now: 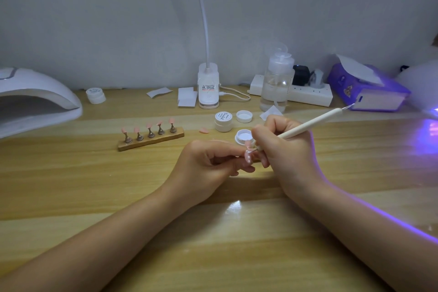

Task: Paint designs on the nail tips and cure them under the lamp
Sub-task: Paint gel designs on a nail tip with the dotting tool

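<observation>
Nail tip [248,157], pink with white dots, sits pinched in the left hand [208,166] just in front of the open white jar [244,137]. Right hand [282,149] grips a white dotting pen [305,127], its lower end touching the tip. Left of the jar, a wooden holder [151,142] carries five pink tips on the tabletop [213,244].

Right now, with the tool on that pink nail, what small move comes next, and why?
Probably another white dot: the right hand holds the dotting pen with its point on the nail tip pinched by the left hand, only a few dots show, and the open gel pot sits just behind.
</observation>
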`<state>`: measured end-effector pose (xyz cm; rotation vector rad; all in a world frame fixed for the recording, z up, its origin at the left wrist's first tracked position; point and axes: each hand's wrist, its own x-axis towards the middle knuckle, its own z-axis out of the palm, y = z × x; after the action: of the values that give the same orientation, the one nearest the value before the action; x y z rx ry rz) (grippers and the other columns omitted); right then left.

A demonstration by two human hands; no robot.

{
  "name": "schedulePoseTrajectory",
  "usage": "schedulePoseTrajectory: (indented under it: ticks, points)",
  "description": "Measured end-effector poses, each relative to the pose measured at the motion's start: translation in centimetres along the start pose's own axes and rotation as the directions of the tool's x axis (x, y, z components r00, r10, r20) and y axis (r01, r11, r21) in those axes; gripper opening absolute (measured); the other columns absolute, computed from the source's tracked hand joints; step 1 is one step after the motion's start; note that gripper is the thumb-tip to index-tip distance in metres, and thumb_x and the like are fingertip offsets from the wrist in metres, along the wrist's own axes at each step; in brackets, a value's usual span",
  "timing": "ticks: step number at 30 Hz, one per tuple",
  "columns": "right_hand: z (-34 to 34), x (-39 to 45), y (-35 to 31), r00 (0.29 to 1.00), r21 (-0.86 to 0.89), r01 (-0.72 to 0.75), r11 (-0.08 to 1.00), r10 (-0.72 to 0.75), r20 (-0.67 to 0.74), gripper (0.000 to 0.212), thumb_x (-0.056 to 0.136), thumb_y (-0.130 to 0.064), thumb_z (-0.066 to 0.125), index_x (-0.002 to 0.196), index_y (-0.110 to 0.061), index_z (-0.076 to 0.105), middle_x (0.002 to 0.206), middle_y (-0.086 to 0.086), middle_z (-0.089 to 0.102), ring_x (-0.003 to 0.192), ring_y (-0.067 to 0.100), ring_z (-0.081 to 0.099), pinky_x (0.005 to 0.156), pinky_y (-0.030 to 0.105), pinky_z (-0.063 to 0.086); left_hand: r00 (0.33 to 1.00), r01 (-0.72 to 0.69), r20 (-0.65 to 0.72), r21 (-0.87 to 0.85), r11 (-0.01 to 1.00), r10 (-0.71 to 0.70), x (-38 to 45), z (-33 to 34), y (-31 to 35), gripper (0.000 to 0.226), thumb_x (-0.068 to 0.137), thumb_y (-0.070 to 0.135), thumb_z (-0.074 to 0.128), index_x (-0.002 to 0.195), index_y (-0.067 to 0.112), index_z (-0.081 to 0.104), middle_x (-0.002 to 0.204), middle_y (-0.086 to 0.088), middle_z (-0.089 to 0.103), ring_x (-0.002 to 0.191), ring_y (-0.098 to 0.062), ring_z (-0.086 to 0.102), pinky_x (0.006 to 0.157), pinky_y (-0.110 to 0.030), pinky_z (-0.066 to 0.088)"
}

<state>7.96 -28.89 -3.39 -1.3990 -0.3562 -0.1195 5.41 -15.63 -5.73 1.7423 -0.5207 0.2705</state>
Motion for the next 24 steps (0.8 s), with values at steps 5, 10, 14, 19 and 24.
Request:
schedulePoseTrajectory:
  ticks: [5,10,14,19,24]
  points:
    - [0.01,0.05,0.03,1.000,0.004,-0.007,1.000,0.007,-0.011,0.046,0.073,0.009,0.049,0.040,-0.018,0.032,0.033,0.003,0.034,0.030,0.014,0.047,0.035,0.014,0.033,1.000,-0.004,0.000,-0.002,1.000,0.004,-0.02,0.03,0.19,0.023,0.075,0.010,0.062,0.096,0.014,0.068,0.078,-0.002,0.070,0.070,-0.009,0.070,0.057,-0.019,0.052]
    - [-0.04,0.00,0.04,1.000,0.003,-0.010,1.000,0.010,-0.024,0.045,0.073,0.009,0.049,0.041,-0.017,0.031,0.036,0.007,0.033,0.031,0.014,0.048,0.036,0.015,0.034,1.000,-0.006,0.004,0.011,1.000,0.006,0.02,-0.02,0.06,0.024,0.077,-0.002,0.063,0.097,0.010,0.067,0.078,-0.005,0.071,0.071,-0.010,0.070,0.057,-0.019,0.052]
    - [-0.01,0.00,0.11,1.000,0.003,-0.007,1.000,0.007,-0.021,0.043,0.073,0.010,0.049,0.043,-0.015,0.031,0.033,0.004,0.035,0.030,0.013,0.047,0.035,0.015,0.034,1.000,0.007,-0.003,-0.019,1.000,-0.007,-0.03,0.09,0.08,0.021,0.074,0.011,0.062,0.093,0.015,0.068,0.073,0.010,0.071,0.070,-0.009,0.070,0.057,-0.017,0.051]
    - [0.02,0.11,0.03,0.999,0.028,-0.010,1.000,0.011,-0.039,0.040,0.075,0.011,0.047,0.046,-0.012,0.031,0.033,0.001,0.032,0.028,0.012,0.046,0.035,0.013,0.033,1.000,0.014,-0.011,-0.014,1.000,-0.014,-0.03,0.06,-0.07,0.023,0.076,0.006,0.063,0.099,0.008,0.067,0.078,-0.002,0.071,0.071,-0.010,0.070,0.057,-0.017,0.051]
    - [-0.36,0.67,0.02,0.989,0.094,0.005,0.996,0.009,-0.148,0.034,0.081,0.004,0.051,0.053,-0.010,0.038,0.036,-0.007,0.035,0.027,0.004,0.036,0.042,0.021,0.046,0.999,0.015,-0.031,-0.018,1.000,-0.016,0.01,0.14,0.00,0.024,0.073,0.014,0.063,0.095,0.010,0.069,0.077,-0.006,0.071,0.070,-0.011,0.070,0.054,-0.018,0.051]
